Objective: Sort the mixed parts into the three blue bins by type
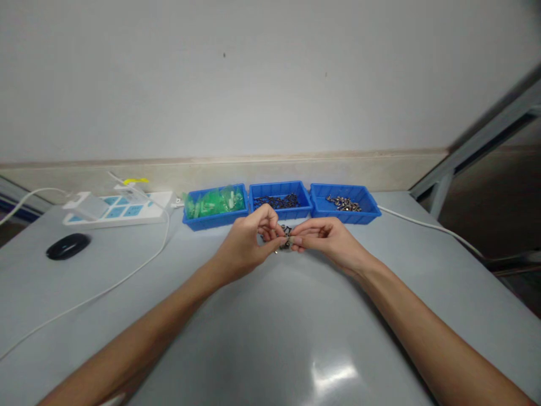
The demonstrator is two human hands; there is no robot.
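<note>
My left hand [247,242] and my right hand [327,239] meet over the table, just in front of the middle blue bin [282,213]. Thumb and fingers are pinched on each, with the fingertips nearly touching. Small dark and silvery metal pieces [286,230] show between and behind the fingertips. What exactly each pinch holds is too small and blurred to name. In the middle bin lie dark, screw-like parts [276,201]. Shiny metal parts [344,203] lie in the right blue bin [372,213], and green plastic bags [215,201] fill the left blue bin [215,221].
A white power strip [146,216] with plugs stands at the back left, with a black computer mouse [67,246] nearby. One white cable [127,277] crosses the left side of the grey table [253,344]; another cable [426,223] runs off right. Behind the bins rises a wall [270,101].
</note>
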